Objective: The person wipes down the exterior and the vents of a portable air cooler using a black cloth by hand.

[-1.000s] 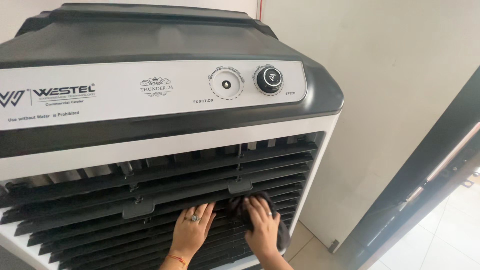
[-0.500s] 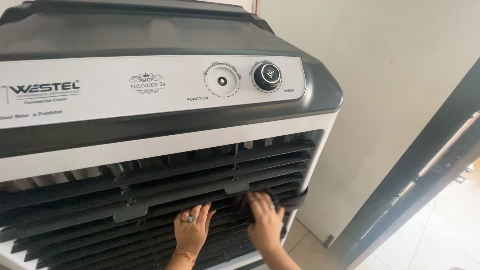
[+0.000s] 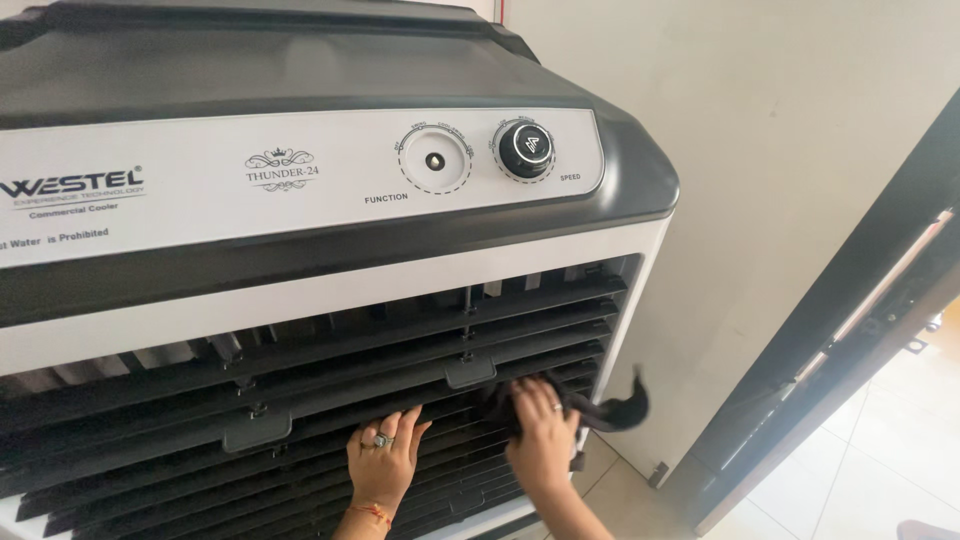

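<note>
Right hand (image 3: 545, 432) closed on dark cloth (image 3: 600, 410) at right edge of cooler louvres (image 3: 300, 400); left hand (image 3: 383, 458) open, flat on slats.

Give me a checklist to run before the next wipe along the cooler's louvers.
1. Dark cloth under the right hand: ok, though its end flaps loose past the cooler's right edge.
2. Left hand flat on the louvers, bracing: ok.
3. Fingers clear of the slat gaps: cannot tell.
4. Black speed knob present: ok.
5. Function dial has a knob: not ok, only a bare spindle shows.
6. Cooler switched off: cannot tell.
</note>
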